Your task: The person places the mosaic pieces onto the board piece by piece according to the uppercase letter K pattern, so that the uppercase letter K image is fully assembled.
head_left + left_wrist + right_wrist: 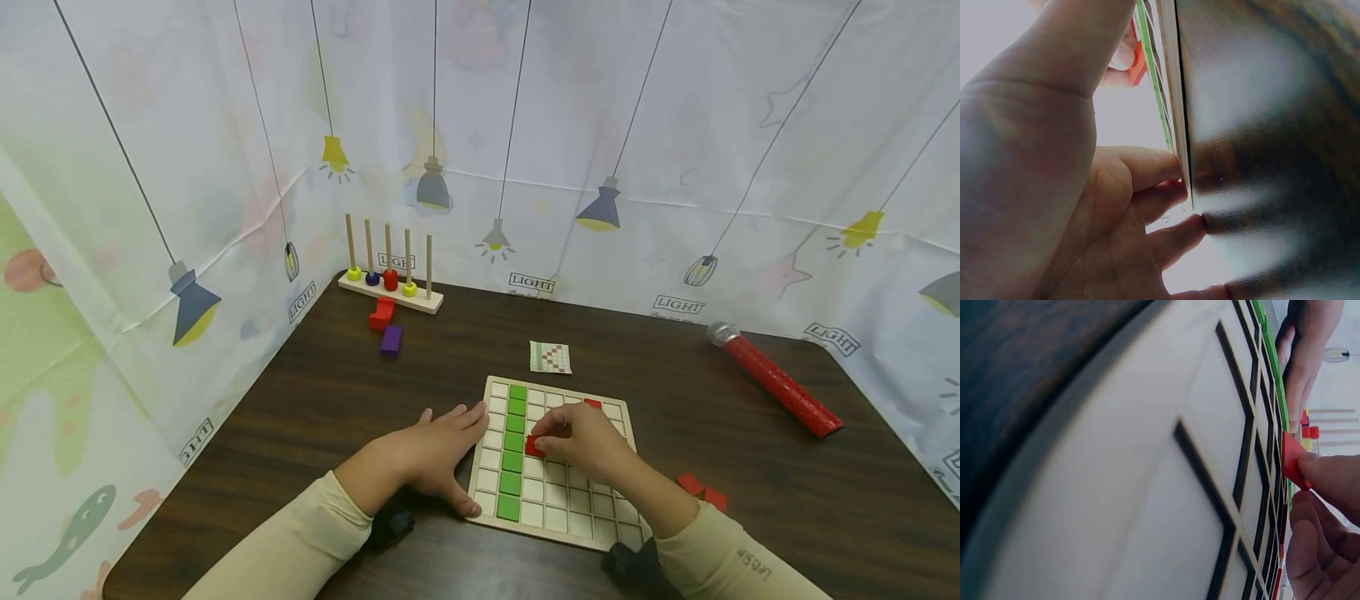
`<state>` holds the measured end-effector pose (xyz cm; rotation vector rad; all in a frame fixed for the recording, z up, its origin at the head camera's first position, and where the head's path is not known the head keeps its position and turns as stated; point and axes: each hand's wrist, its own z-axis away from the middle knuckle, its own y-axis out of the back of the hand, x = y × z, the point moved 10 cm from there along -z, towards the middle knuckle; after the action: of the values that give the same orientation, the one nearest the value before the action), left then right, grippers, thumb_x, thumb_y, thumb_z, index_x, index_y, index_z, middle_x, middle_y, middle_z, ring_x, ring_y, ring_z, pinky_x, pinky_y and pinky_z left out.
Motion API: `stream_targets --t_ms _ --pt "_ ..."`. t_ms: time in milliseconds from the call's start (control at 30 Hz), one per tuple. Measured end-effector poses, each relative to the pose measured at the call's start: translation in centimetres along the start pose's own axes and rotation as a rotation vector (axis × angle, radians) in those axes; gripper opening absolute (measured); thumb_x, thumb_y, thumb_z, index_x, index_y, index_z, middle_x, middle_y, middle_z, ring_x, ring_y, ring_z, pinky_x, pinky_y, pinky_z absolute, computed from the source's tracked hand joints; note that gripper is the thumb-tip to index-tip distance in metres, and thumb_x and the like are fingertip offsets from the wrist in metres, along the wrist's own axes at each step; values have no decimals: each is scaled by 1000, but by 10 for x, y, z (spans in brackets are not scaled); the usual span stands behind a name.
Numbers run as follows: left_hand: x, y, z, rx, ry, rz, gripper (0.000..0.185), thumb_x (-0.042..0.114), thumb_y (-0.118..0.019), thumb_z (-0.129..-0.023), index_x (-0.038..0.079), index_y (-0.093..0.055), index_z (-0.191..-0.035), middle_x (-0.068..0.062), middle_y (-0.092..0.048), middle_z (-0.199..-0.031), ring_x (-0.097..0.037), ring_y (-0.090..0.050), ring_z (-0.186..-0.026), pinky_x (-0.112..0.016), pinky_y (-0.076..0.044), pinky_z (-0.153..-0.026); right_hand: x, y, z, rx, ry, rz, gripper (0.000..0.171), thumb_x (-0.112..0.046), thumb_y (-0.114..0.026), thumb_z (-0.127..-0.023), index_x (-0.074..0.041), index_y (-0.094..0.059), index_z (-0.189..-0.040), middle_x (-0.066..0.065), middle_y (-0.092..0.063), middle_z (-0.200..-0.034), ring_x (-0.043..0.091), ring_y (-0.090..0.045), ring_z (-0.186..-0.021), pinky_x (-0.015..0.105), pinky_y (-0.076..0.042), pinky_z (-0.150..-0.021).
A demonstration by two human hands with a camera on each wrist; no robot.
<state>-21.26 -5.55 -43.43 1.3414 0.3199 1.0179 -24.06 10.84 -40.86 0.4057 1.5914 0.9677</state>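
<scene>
- The dark wooden table (315, 417) lies under both your hands; everything else sits on it, with a lamp-printed curtain walling it in beyond your fingertips.
- The grid board (558, 521), a pale wooden tray of square cells, sits directly under your right hand and just to the right of your left. It looks stiff and light enough to slide, so it wants steadying at its rim.
- Your left hand (438, 458) lies flat, fingers relaxed and straight, against the board's left edge; the left wrist view shows the fingertips butted to the rim, gripping nothing.
- The red tube (776, 382) with a silver cap lies well off to the right of your right hand.
- The peg rack (390, 287) with coloured rings stands far ahead of your left hand, with a red block (381, 314) and a purple block (391, 340) just in front of it.
- The green tiles (512, 450) fill a column between your two hands.
- Your right hand (581, 442) hovers over the board's middle, fingertips pinching the red tile (533, 447).
- That tile is tilted at a cell just right of the green column. It reads as small, rigid, light and smooth; pinching it by opposite edges, as you do, seems safest.
- Loose red tiles (703, 492) lie beside your right forearm, and a pattern card (550, 357) lies ahead of the board.
</scene>
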Motion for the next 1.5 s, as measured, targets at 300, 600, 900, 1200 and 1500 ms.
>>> stream_targets --t_ms 300,600,900,1200,1500 --pt "2 0 -1 -4 -5 -6 125 66 -83 -74 12 -17 -165 -4 -7 -171 -26 -10 -155 -63 -15 -117 1 3 3 17 -10 30 5 -11 -79 -90 -13 -78 -95 -8 -68 -87 11 -60 -79 35 -51 -75" --pt "4 1 -1 -4 1 0 124 64 -84 -74 12 -18 -165 -3 -7 -171 -25 -10 -155 -63 -15 -117 7 11 12 25 -23 29 6 -14 -80 -89 -13 -79 -95 -8 -67 -84 13 -61 -76 34 -51 -70" --pt "4 0 -2 -1 -2 -4 124 63 -84 -74 12 -18 -165 -3 -7 -171 -25 -10 -155 -63 -15 -117 26 26 28 48 -40 1 12 -19 -80 -89 -15 -79 -100 -6 -66 -85 16 -62 -76 34 -51 -68" --pt "3 1 -1 -3 -3 4 124 63 -85 -74 10 -18 -164 -5 -8 -171 -26 -11 -155 -64 -14 -117 41 47 46 71 -88 37 21 -23 -81 -89 -14 -78 -108 -5 -66 -88 16 -63 -80 34 -51 -67" --pt "1 -1 -1 -13 7 23 125 64 -84 -73 11 -17 -165 -3 -6 -171 -25 -9 -155 -63 -13 -117 68 74 67 84 -155 84 33 -29 -82 -88 -11 -76 -116 -4 -70 -94 16 -67 -91 37 -54 -75"
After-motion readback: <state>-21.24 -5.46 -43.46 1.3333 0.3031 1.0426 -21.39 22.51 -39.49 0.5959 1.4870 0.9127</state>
